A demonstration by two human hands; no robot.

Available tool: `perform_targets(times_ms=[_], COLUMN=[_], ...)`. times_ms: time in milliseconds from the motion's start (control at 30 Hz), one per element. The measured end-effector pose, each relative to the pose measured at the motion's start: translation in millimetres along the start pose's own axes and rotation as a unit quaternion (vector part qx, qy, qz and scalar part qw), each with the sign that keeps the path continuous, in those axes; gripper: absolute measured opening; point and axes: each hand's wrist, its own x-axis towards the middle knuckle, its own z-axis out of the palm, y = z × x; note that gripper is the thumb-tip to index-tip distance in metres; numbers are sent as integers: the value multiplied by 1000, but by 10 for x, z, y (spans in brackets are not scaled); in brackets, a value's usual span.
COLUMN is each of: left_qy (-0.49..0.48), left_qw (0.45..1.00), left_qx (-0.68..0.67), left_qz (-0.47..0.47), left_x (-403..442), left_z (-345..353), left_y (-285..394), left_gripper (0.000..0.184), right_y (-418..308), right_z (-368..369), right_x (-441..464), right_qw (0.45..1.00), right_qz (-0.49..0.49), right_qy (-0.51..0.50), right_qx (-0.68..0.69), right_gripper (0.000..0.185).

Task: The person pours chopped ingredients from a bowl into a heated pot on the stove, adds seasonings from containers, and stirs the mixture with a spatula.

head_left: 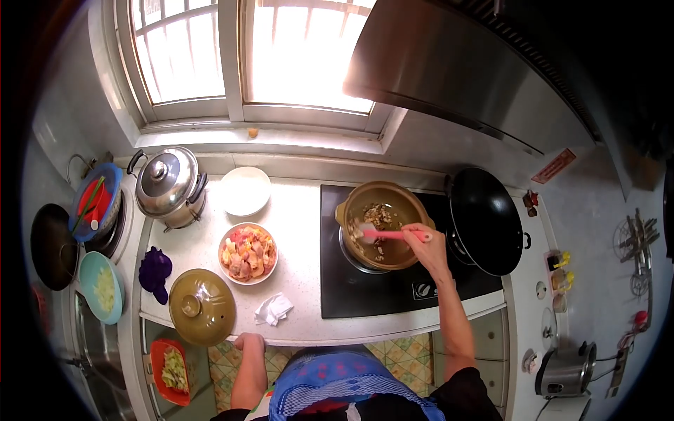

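My right hand [424, 242] is closed around the pink handle of a spatula [393, 235]. Its pale head dips into a brown clay pot [404, 200] on the cooktop, among small browned pieces [379, 215] in the bottom. At the counter's front edge, my left hand [249, 342] rests with curled fingers beside a brown pot lid [202, 307]; whatever may be inside those fingers is hidden. Behind the lid stands a white bowl [247, 254] filled with cut raw meat. A crumpled white tissue [274, 309] lies to the right of the lid.
A large black wok [488, 221] sits right of the clay pot on the black cooktop [351, 302]. Leftward are a steel pot [168, 182], a white bowl [246, 191], a purple cloth [154, 274] and bowls of cut vegetables [102, 288]. The range hood [449, 77] hangs overhead.
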Motion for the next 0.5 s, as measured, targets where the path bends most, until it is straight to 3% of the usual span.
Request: perform_targets(times_ms=[100, 233, 333, 400, 500], left_qy=[7, -9, 12, 9, 1], left_qw=[999, 999, 996, 997, 997], left_qx=[-34, 28, 58, 40, -14], left_qz=[-3, 23, 61, 66, 78], left_x=[32, 227, 70, 78, 86], left_z=[6, 48, 10, 6, 37], left_y=[-12, 9, -22, -10, 20], left_gripper=[35, 26, 19, 17, 15], right_y=[113, 31, 245, 256, 26], right_z=[78, -43, 64, 153, 78], right_x=[92, 104, 216, 172, -66], right_qw=[991, 979, 970, 974, 968], right_qz=[-76, -113, -176, -209, -235], right_qy=[109, 151, 128, 59, -20], right_qx=[-9, -77, -112, -59, -84], right_gripper=[15, 12, 15, 17, 20])
